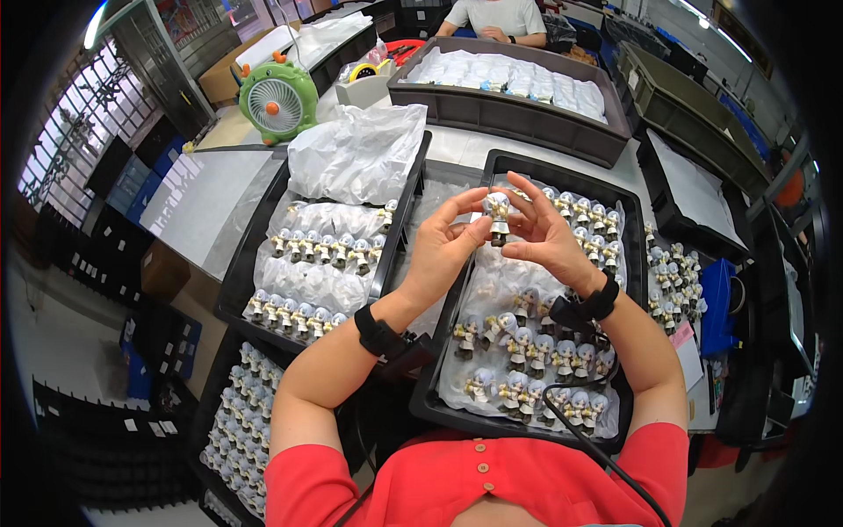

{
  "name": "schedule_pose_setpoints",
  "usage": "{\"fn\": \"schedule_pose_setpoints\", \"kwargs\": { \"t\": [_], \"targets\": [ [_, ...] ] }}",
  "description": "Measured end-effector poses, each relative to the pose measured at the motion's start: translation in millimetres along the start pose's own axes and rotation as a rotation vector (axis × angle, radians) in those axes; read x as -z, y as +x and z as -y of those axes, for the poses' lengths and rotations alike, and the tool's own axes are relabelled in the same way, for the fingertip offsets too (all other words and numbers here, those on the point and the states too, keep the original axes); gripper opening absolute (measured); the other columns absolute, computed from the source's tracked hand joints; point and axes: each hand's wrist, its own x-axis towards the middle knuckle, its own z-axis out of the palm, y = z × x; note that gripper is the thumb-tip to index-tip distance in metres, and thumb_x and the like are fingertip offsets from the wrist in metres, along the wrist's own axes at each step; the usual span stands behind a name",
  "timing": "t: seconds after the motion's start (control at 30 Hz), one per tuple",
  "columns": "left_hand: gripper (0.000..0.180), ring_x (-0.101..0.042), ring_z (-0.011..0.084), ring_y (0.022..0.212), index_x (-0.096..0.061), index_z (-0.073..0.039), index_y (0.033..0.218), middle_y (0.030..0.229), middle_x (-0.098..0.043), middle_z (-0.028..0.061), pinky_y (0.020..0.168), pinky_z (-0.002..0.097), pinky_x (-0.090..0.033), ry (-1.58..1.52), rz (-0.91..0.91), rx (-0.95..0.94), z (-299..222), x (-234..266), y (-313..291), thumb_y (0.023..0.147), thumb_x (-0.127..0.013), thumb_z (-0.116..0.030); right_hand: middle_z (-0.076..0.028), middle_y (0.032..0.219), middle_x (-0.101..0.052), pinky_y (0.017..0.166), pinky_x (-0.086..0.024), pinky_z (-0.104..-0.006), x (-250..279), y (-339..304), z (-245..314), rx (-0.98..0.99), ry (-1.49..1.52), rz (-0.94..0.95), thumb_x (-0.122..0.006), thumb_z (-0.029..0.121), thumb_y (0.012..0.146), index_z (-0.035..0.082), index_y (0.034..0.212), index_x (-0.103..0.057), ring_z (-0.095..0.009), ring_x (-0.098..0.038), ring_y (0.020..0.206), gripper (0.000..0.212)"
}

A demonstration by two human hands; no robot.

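A small figurine (498, 216) with pale hair, a white outfit and dark feet is held upright between my hands, above the right black tray. The thumb and fingers of my left hand (446, 244) pinch it from its left side. My right hand (551, 237) curves round its other side, with fingertips by the head and the thumb near the feet. Below, the right black tray (428, 386) holds rows of similar figurines (518, 347) on white plastic sheeting. In the left black tray (384, 263), more figurines (325, 249) lie in rows between folds of sheeting.
A green toy-shaped fan (279, 98) stands behind the left tray. Farther back is a large grey-brown bin (518, 119), with a person (496, 18) beyond it. Loose figurines (674, 281) pile up at the right, beside a blue bin (720, 307). Another figurine-filled tray (241, 422) sits lower left.
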Motion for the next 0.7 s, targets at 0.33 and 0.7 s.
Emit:
{"fn": "schedule_pose_setpoints", "kwargs": {
  "t": [0.33, 0.7],
  "targets": [
    [0.041, -0.059, 0.0107, 0.095, -0.047, -0.005, 0.127, 0.116, -0.053, 0.0090, 0.079, 0.0241, -0.048, -0.087, 0.013, 0.016, 4.7, 0.6, 0.7, 0.089, -0.060, -0.015, -0.008, 0.128, -0.049, 0.096, -0.043, -0.0338, -9.9, -4.2, 2.5, 0.279, -0.550, -0.091, -0.081, 0.012, 0.065, 0.015, 0.143, -0.024, -0.020, -0.051, 0.113, 0.097],
    [0.037, -0.060, 0.0116, 0.090, -0.046, -0.005, 0.125, 0.109, -0.059, 0.0059, 0.079, 0.0258, -0.049, -0.329, 0.054, 0.171, 4.6, 4.1, 0.9, 0.093, -0.054, -0.020, -0.009, 0.123, -0.051, 0.093, -0.043, -0.0354, -10.5, -4.9, 4.8, 0.363, -0.620, -0.147, -0.081, 0.008, 0.062, 0.013, 0.142, -0.026, -0.021, -0.052, 0.109, 0.098]
  ]
}}
